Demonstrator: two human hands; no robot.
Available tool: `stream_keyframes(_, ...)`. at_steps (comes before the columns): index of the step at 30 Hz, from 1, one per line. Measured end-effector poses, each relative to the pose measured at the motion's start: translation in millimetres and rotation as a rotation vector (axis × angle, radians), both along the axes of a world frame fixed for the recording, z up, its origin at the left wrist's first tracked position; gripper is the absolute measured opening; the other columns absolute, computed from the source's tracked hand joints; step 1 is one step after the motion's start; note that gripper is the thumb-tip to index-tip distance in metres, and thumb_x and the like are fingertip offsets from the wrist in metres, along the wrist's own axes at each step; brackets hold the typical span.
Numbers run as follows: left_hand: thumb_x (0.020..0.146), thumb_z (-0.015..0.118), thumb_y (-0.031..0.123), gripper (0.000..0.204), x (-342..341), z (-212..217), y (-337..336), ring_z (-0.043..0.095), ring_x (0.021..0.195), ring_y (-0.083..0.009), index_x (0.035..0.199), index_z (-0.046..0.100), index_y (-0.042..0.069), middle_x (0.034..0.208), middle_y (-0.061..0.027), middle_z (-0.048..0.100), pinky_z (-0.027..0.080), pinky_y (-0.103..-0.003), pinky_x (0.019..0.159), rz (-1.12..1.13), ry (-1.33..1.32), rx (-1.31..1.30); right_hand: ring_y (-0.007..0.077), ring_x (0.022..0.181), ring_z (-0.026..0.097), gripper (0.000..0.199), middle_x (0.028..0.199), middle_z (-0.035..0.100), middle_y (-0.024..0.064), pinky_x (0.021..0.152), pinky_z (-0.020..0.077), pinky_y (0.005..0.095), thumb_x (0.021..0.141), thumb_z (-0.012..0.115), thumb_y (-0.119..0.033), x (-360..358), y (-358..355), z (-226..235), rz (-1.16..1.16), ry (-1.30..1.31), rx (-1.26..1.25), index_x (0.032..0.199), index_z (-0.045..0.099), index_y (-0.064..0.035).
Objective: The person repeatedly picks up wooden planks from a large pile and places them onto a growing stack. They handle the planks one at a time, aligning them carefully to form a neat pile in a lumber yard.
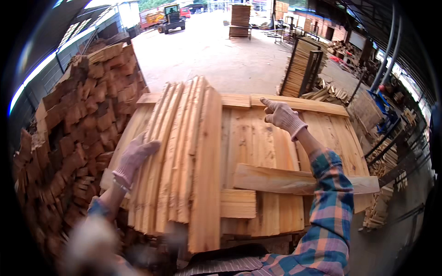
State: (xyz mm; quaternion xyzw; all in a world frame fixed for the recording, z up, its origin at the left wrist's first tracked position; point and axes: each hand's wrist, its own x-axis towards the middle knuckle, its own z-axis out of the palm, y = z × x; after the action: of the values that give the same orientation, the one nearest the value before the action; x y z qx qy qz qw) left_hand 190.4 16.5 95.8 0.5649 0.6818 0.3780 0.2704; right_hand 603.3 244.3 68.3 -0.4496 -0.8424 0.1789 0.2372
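Note:
A row of long wooden boards [177, 152] stands on edge, packed side by side, on the left half of a wide layer of flat boards [271, 202]. My left hand [136, 158], in a pale knit glove, lies against the row's left side with its thumb apart from the fingers. At the row's right end a broader plank [206, 170] shows its smooth face. My right hand [283, 117], gloved alike, is held near a crosswise board [306, 105] along the far edge, fingers apart with nothing in them. Another crosswise board [294, 179] passes below my right forearm.
A tall heap of rough wood pieces [83, 110] rises close on the left. A short board [238, 204] lies near the front. Beyond stand a leaning board stack [299, 66], another pile [240, 20] and a vehicle [171, 19]. Something blurred hangs at the lower left.

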Motion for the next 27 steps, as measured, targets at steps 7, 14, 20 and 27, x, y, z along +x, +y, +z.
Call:
stream_keyframes(7,0.086,0.069,0.04,0.061,-61.6,-42.4,-23.0,0.062,0.103,-0.0191,0.126,0.054,-0.004,0.116,-0.0138,0.063,0.049,-0.028,0.09,-0.103,-0.564,-0.06,0.0184,0.089,0.061,0.059,0.103,0.065,0.0133,0.081,0.05,0.0274,0.088,0.068,-0.025,-157.0,-96.3,-85.3,0.27,0.373,-0.306,0.136,0.046,0.0014)
stream_keyframes(14,0.095,0.056,0.02,0.039,-53.7,-26.2,-42.9,0.056,0.117,-0.0175,0.124,0.056,-0.006,0.126,-0.0106,0.06,0.041,-0.027,0.105,-0.067,-0.781,-0.104,0.0258,0.105,0.059,0.063,0.118,0.062,0.0196,0.092,0.0436,0.0311,0.091,0.057,-0.05,-219.1,-156.7,-35.7,-0.197,0.692,-0.678,0.124,0.056,0.0038)
stream_keyframes(20,0.095,0.056,0.024,0.036,-72.1,-51.1,-28.8,0.063,0.104,-0.0184,0.112,0.065,-0.006,0.11,-0.013,0.068,0.047,-0.027,0.097,-0.191,-0.761,0.039,0.0286,0.116,0.052,0.075,0.131,0.053,0.0215,0.102,0.0386,0.0326,0.088,0.059,-0.054,-234.6,-174.8,-28.8,-0.128,0.863,-0.692,0.131,0.048,0.0062)
stream_keyframes(27,0.085,0.072,0.023,0.052,-57.5,38.4,-65.4,0.068,0.093,-0.0206,0.126,0.053,-0.002,0.104,-0.0155,0.067,0.061,-0.032,0.072,-0.207,-0.72,0.222,0.0213,0.095,0.064,0.067,0.111,0.064,0.0146,0.084,0.0524,0.0286,0.083,0.07,-0.044,-251.2,-228.0,79.1,0.124,1.155,-0.655,0.124,0.054,0.0067)
